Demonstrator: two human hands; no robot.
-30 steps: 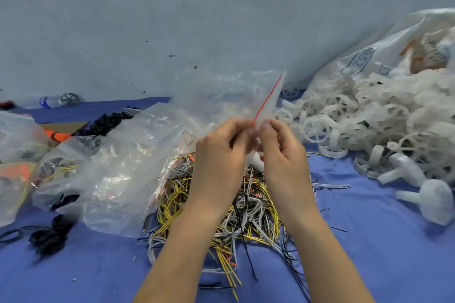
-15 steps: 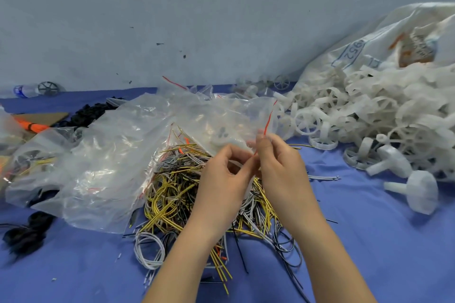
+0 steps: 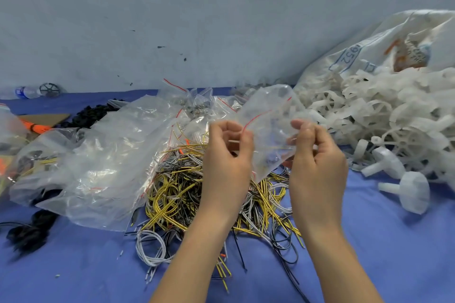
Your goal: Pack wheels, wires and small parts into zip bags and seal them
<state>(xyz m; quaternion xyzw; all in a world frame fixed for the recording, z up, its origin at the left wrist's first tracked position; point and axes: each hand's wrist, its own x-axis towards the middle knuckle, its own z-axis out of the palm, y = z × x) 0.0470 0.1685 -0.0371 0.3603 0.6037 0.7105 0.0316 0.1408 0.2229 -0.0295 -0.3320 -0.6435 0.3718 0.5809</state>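
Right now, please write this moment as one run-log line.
left hand: grips zip bag | right hand: grips bag | wires: piled below

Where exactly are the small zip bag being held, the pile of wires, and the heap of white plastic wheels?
small zip bag [image 3: 267,130]: head view, on its clear front below the red zip line.
pile of wires [image 3: 177,187]: head view, on the yellow-and-black strands left of the hands.
heap of white plastic wheels [image 3: 384,110]: head view, on the middle of the heap.

I hold my left hand [image 3: 227,155] and right hand [image 3: 317,157] raised side by side, apart, backs toward me, fingers curled into pinches, forearms angling up.
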